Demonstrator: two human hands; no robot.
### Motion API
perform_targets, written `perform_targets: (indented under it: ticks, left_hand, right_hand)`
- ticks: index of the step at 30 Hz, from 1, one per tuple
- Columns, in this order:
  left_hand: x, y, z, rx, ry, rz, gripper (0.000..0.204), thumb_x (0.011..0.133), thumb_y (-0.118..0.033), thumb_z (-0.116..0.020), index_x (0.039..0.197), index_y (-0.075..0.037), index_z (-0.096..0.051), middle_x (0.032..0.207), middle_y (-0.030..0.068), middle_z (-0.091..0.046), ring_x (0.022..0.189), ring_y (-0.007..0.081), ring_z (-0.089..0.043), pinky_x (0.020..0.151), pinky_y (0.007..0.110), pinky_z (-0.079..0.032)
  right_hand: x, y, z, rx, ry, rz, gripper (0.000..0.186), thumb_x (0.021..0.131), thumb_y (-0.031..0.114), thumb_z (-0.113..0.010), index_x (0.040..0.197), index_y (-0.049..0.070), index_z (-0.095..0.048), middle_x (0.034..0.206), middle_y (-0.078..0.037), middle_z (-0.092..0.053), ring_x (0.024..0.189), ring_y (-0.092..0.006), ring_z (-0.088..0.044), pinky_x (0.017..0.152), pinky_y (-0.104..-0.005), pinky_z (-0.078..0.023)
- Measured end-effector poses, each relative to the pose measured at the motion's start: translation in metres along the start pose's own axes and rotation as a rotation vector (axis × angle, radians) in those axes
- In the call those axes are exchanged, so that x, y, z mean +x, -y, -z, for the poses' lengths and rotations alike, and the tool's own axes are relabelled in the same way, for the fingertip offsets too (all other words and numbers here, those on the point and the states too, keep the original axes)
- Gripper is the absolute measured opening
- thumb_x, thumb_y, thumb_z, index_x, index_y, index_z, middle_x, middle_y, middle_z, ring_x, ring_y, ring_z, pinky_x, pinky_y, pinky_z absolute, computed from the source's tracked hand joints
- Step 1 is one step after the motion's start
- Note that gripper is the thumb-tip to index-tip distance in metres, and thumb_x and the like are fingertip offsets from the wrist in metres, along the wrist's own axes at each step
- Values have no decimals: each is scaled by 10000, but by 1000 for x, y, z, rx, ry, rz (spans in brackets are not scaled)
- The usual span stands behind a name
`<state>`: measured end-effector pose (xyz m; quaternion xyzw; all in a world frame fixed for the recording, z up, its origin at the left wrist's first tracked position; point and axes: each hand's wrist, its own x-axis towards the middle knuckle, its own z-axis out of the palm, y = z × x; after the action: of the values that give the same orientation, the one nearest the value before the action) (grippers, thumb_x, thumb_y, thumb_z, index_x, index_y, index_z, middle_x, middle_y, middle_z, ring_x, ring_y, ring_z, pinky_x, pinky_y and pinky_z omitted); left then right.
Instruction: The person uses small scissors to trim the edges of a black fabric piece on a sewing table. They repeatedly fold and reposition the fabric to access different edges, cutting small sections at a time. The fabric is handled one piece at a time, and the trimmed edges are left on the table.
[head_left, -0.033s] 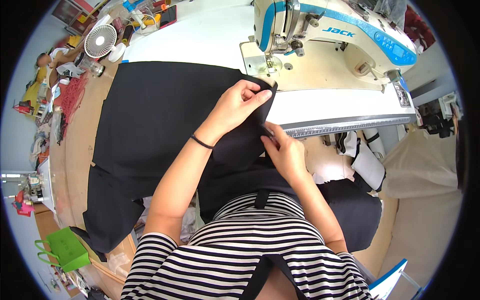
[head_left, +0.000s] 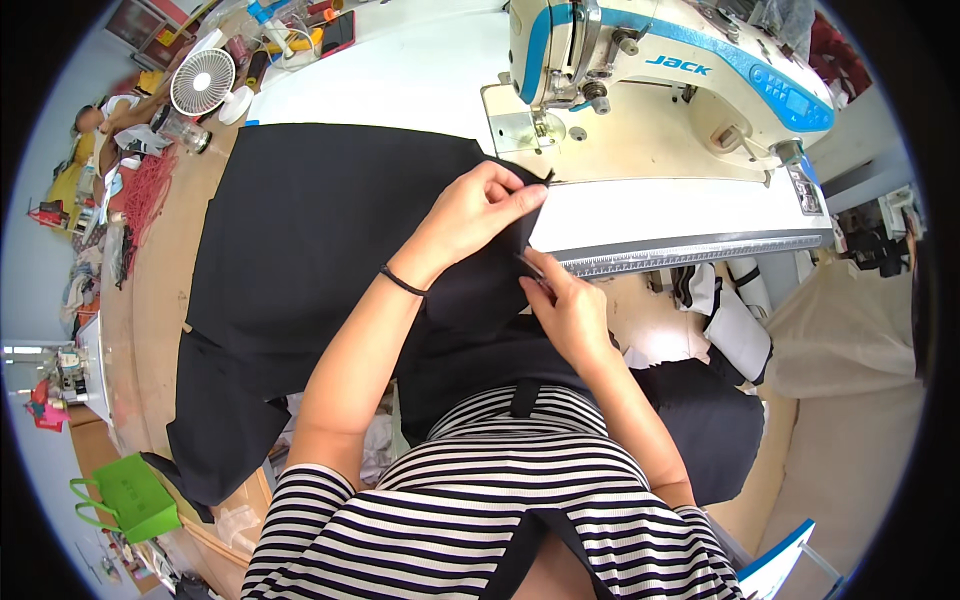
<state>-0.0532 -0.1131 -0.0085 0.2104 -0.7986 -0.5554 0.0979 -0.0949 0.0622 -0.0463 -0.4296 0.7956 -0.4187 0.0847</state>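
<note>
A wide piece of black fabric (head_left: 310, 220) lies over the left part of the white sewing table, its lower part hanging toward my lap. My left hand (head_left: 485, 210) pinches its right edge between thumb and fingers, just in front of the sewing machine's needle area. Close below, my right hand (head_left: 568, 305) is closed on a small thin tool (head_left: 532, 266) with a metallic look; its kind is hard to make out. The tool's tip is at the fabric's right edge. The sewing machine (head_left: 690, 65), white and blue, stands behind my hands.
A ruler strip (head_left: 690, 256) runs along the table's front edge. Far left stand a white fan (head_left: 203, 82) and a glass jar (head_left: 185, 132). A green bag (head_left: 130, 497) is at lower left. More black fabric (head_left: 705, 425) lies at my right. Another person (head_left: 125, 115) sits at far left.
The fabric's right edge has turned and looks narrower beside my left fingertips. My right hand has shifted very slightly left, and its thin tool shows more clearly.
</note>
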Motion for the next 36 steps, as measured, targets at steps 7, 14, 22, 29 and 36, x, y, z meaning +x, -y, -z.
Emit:
perform_targets:
  ticks: [7,14,22,29,36]
  left_hand:
    - [-34,8,14,136,-218,-187,233,867,-231,-584,778,-30,-507,632,44,-499,580,117,-505,535,283,-405]
    - [-75,-20,60,-859,-583,-291,166,931,-240,-513,873,-85,-526,840,-35,-562,772,42,-532,711,195,-438]
    - [-85,-18,73,-821,-770,-377,181,931,-249,-516,858,-83,-511,826,-42,-544,759,33,-501,709,191,-419]
    - [-109,-24,87,-598,-978,-493,143,919,-184,-544,833,-75,-508,758,-67,-492,687,7,-434,642,163,-376]
    - [-92,-3,88,-505,-1121,-389,185,906,-187,-571,785,-71,-491,651,-107,-356,592,-18,-272,528,155,-242]
  right_hand:
    - [-2,15,-3,167,145,-55,488,775,193,-687,1220,126,-498,596,-58,-543,498,-206,-539,523,-298,-459]
    - [6,31,-19,260,389,-157,567,730,440,-709,1067,5,-570,563,-25,-475,499,-144,-457,524,-287,-419]
    - [-6,44,-57,583,466,-161,221,809,177,-663,910,-1,-580,591,-31,-516,543,-70,-436,512,-241,-387]
    - [53,39,2,713,145,-274,261,900,274,-556,915,16,-591,548,39,-425,445,-42,-374,413,-197,-301]
    - [-30,68,-38,265,488,43,485,700,408,-741,967,31,-592,541,-32,-461,455,-132,-480,455,-285,-423]
